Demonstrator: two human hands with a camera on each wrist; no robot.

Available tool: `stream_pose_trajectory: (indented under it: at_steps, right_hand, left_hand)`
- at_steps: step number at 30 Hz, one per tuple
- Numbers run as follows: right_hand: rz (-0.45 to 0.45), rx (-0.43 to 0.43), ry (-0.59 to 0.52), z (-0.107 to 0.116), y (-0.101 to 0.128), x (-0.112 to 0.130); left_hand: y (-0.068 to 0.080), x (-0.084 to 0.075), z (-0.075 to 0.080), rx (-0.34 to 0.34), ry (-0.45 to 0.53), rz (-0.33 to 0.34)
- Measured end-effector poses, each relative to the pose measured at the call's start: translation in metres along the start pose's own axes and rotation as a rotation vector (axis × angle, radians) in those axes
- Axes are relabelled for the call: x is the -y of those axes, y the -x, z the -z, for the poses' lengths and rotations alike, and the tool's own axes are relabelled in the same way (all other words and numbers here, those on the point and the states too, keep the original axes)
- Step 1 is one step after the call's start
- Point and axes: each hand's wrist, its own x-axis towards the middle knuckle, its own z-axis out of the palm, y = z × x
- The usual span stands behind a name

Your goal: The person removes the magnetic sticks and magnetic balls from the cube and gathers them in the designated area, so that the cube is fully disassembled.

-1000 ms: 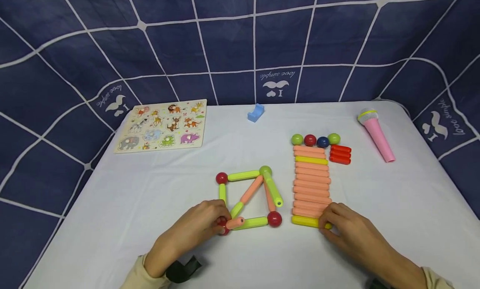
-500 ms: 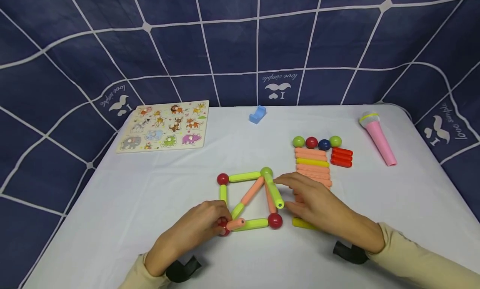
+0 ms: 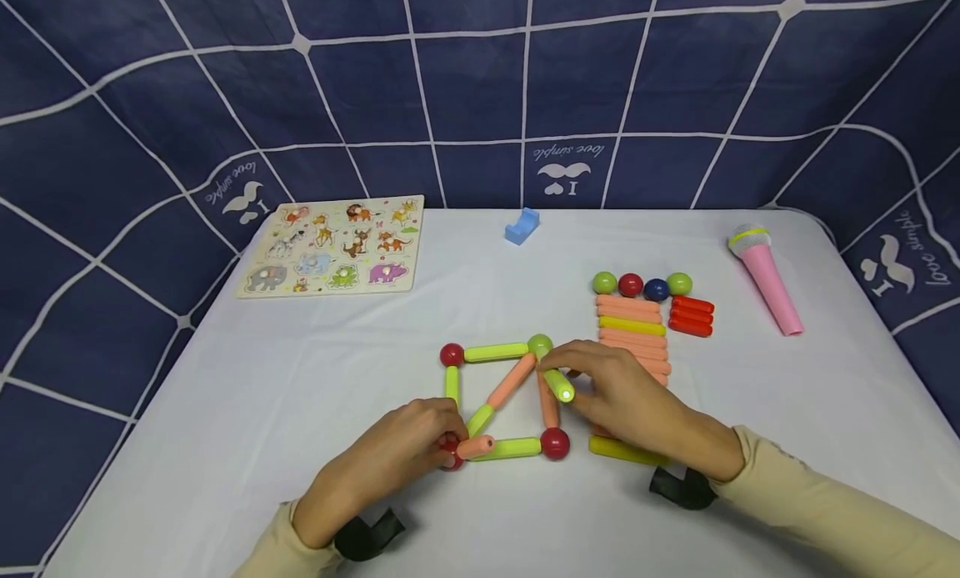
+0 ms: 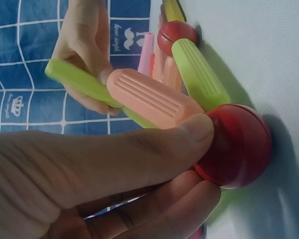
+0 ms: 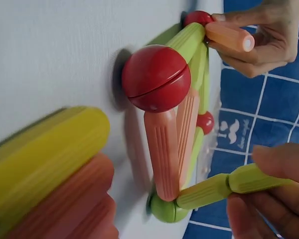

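The right hand (image 3: 622,394) has left the near yellow plastic stick (image 3: 626,451) and now pinches the raised lime-green stick (image 3: 557,384) (still joined to the far green ball (image 3: 539,344)); the left hand (image 3: 397,453) keeps gripping the short peach stick (image 3: 474,446) at the near-left red ball (image 4: 234,147).

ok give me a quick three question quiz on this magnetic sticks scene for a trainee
1. True or false: the right hand pinches a green stick joined to the green ball.
2. What does the left hand hold? A a peach stick at the red corner ball; B the pink microphone; C the animal puzzle.
3. How many loose balls lie above the stick pile?

Key: 1 true; 2 A; 3 four.
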Motion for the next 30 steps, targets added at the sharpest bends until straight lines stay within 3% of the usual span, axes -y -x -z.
stream_pose_trajectory:
  at_steps: [7,11,17,23,26,30]
  right_hand:
    - [-0.105,-0.047,-0.121,0.0,0.002,0.0]
    - [-0.136,-0.05,-0.131,0.002,0.006,0.002]
    - [-0.151,-0.017,-0.067,0.008,0.028,0.001]
    - [-0.042,0.004,-0.004,0.007,0.058,-0.007]
    - [-0.028,0.006,0.093,0.006,0.071,-0.006]
    - [-0.095,-0.019,0.248,0.006,0.088,-0.005]
  left_hand:
    - [0.001,-0.002,0.0,0.005,-0.015,-0.006]
    - [0.001,-0.002,0.0,-0.001,-0.028,-0.016]
    - [0.002,-0.003,0.0,-0.008,-0.022,-0.001]
    - [0.002,-0.003,0.0,-0.013,-0.024,0.011]
    - [0.002,-0.002,0.0,-0.012,-0.024,0.004]
    - [0.002,-0.001,-0.001,-0.02,-0.031,-0.021]
